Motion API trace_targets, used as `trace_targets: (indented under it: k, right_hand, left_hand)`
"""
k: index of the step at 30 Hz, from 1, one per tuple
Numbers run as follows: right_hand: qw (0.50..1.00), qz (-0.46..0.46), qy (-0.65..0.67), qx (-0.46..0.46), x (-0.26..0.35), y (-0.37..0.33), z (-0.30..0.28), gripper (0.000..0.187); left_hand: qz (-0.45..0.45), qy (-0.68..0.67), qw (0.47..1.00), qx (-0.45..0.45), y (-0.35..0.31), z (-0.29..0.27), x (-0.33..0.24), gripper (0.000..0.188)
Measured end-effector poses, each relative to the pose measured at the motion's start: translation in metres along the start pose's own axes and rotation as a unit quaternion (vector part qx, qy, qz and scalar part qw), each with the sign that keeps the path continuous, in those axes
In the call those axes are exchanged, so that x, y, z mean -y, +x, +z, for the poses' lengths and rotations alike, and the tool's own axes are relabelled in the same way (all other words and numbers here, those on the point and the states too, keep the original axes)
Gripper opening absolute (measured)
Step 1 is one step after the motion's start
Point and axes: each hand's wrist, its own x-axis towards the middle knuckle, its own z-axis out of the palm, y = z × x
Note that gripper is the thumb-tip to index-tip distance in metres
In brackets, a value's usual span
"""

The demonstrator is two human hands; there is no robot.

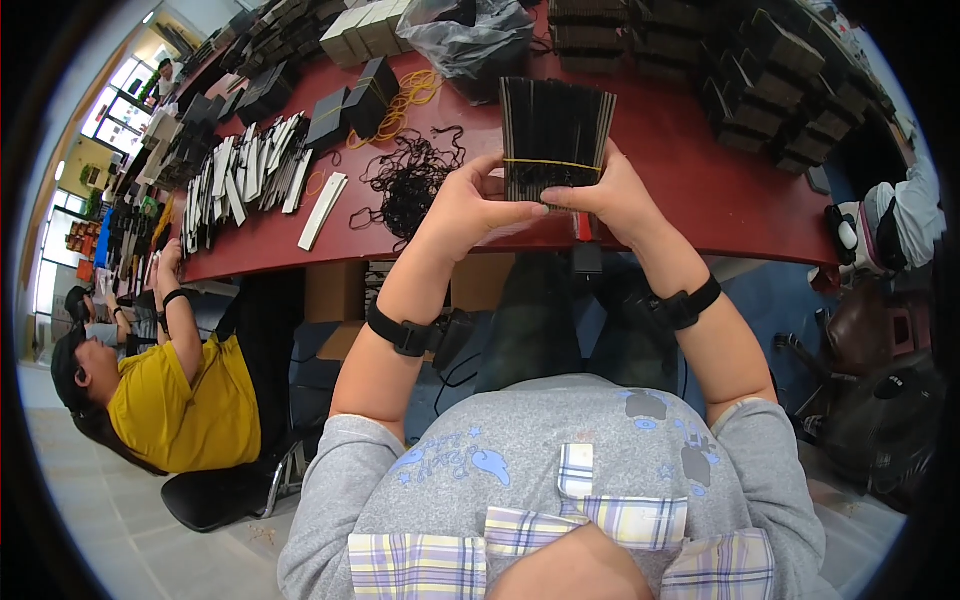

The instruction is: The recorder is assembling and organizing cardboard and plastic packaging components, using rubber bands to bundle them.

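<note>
A person in a grey shirt [560, 410] grips a banded bundle of thin dark pieces [556, 125] in both hands just above the near edge of a red tabletop [690, 215]. The left hand [468, 208] clasps the bundle's left side and the right hand [614, 195] its right side, fingers parted only by the bundle's thickness and partly hidden behind it. Both thumbs press its near face, below a yellow band [552, 163] that circles the bundle; its far end spreads wider. Whether the bundle touches the tabletop cannot be told. A red-and-black object [585, 245] shows at the near edge, just below the hands.

To the left of the bundle lies a tangle of black cords [405, 180], with a single white strip [322, 212] beside it near the near edge and a pile of white strips [245, 170] farther toward the left end. Beyond the cords sit loose yellow bands [408, 98] and a dark block [373, 95]. A clear plastic bag [465, 40] rests toward the far edge, while dark stacks [755, 85] fill the far right corner. At the tabletop's left end sits a co-worker in a yellow shirt [190, 405].
</note>
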Motion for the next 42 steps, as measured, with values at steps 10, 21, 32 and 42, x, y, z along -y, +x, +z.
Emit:
trace_targets:
  k: [10, 21, 32, 42]
  right_hand:
    - [0.998, -0.046, -0.034, -0.001, -0.002, -0.002, 0.000, 0.087]
    - [0.997, -0.062, -0.046, 0.023, 0.000, -0.006, 0.001, 0.087]
    - [0.992, 0.049, -0.049, 0.105, 0.013, -0.013, -0.017, 0.076]
    - [0.992, 0.031, -0.045, 0.111, 0.002, -0.014, -0.020, 0.071]
  left_hand:
    - [0.010, 0.003, 1.000, 0.000, -0.001, -0.001, -0.001, 0.062]
    - [-0.006, 0.036, 0.999, 0.004, 0.001, -0.003, 0.006, 0.046]
    - [0.005, -0.046, 0.999, 0.020, -0.002, -0.004, 0.008, 0.046]
    - [-0.006, 0.025, 1.000, 0.008, -0.002, -0.011, 0.012, 0.042]
